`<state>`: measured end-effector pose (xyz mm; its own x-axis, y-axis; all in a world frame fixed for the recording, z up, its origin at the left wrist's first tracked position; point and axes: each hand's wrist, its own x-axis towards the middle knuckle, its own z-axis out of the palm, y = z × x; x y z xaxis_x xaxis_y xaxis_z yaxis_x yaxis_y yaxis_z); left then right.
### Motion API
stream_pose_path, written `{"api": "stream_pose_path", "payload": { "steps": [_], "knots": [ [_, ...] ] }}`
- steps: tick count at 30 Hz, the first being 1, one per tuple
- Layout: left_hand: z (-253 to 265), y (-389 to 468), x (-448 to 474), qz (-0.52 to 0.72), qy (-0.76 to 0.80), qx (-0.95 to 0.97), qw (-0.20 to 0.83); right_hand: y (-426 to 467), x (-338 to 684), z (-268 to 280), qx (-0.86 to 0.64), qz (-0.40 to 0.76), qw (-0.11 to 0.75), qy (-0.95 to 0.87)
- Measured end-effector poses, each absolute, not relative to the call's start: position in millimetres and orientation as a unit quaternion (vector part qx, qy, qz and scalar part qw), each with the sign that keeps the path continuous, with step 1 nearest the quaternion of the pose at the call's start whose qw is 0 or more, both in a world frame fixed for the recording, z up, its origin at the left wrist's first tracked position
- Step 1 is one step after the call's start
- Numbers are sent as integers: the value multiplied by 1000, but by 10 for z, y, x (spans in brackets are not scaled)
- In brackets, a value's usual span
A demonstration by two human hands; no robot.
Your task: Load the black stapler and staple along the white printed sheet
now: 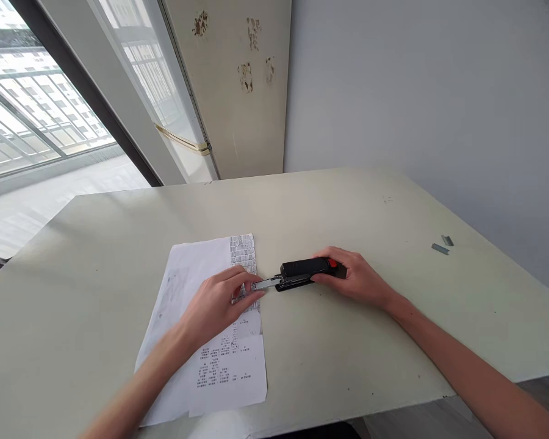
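Observation:
A black stapler (305, 268) with a red spot at its rear lies on its long side-to-side line in front of me. My right hand (350, 275) is closed around its rear end. From the front of the stapler sticks out a metal staple tray (269, 282). The fingertips of my left hand (222, 297) pinch the tray's outer end. Beneath that hand lie printed paper sheets (251, 390), overlapping, with text and a dense patterned strip along the right side. Whether staples sit in the tray is too small to tell.
Two short grey staple strips (440, 249) lie at the right of the pale table (329, 360). Behind the table stand a fridge (247, 128) with a gold handle and a grey wall (421, 91). A window (36, 103) is at the left.

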<state>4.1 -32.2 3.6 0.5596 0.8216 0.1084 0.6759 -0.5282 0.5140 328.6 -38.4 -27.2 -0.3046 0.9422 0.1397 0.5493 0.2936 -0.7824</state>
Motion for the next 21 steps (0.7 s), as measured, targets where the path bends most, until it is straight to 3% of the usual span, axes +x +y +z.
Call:
{"api": "stream_pose_path", "payload": {
  "steps": [9, 21],
  "knots": [
    [82, -246, -122, 171, 339, 875, 300, -370, 3327, -284, -494, 351, 295, -739],
    [57, 1, 239, 161, 304, 895, 282, -356, 3335, -288, -493, 350, 270, -750]
  ]
}}
